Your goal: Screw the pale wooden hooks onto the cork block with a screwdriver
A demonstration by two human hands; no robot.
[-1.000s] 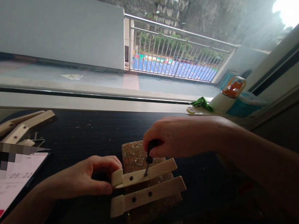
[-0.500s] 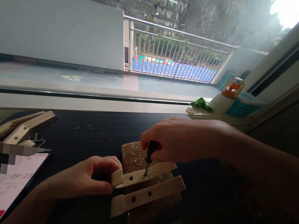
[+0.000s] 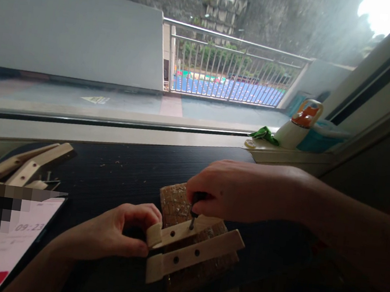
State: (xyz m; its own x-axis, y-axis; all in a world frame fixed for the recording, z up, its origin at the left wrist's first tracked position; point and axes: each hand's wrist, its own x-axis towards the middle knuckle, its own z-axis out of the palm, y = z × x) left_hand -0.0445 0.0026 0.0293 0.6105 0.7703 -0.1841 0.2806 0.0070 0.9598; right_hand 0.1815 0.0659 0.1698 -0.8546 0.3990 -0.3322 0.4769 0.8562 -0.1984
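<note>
My right hand is closed around the dark handle of a screwdriver. Its metal shaft points down, with the tip at the farther of two dark holes in a pale wooden strip. My left hand pinches the thick rounded left end of that strip between thumb and fingers. A second wooden strip, also with two holes and a thick end, lies alongside, nearer to me. Both strips rest across a scored, rough brown board. My right hand covers the far end of the first strip.
Several wooden pieces with holes lie at the left of the dark table, near some screws. A phone or tablet is at lower left. On the windowsill stand a white bottle with an orange top and a green cloth.
My right hand has lowered slightly and its grip has turned on the screwdriver, hiding more of the handle. My left hand stays on the strip's end. The whole view has shifted slightly.
</note>
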